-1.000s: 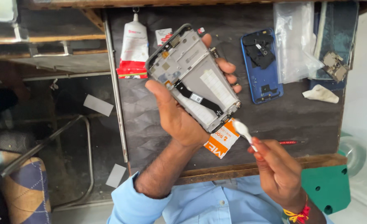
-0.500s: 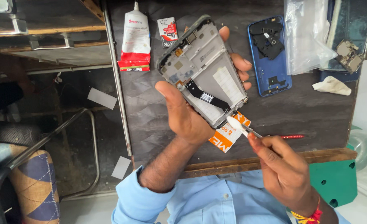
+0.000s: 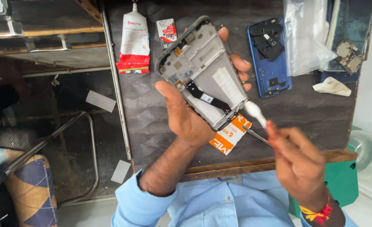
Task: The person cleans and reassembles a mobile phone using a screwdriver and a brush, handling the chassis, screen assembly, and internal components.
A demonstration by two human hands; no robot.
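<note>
While the left hand (image 3: pixel 186 120) grips an opened phone frame (image 3: pixel 203 71) above the dark surface (image 3: pixel 152 105), the right hand (image 3: pixel 297 162) pinches a cotton swab (image 3: pixel 254 112), its tip at the frame's lower corner. Right of the frame lies a blue back cover (image 3: pixel 272 80); left of it, a glue tube (image 3: pixel 134 42).
</note>
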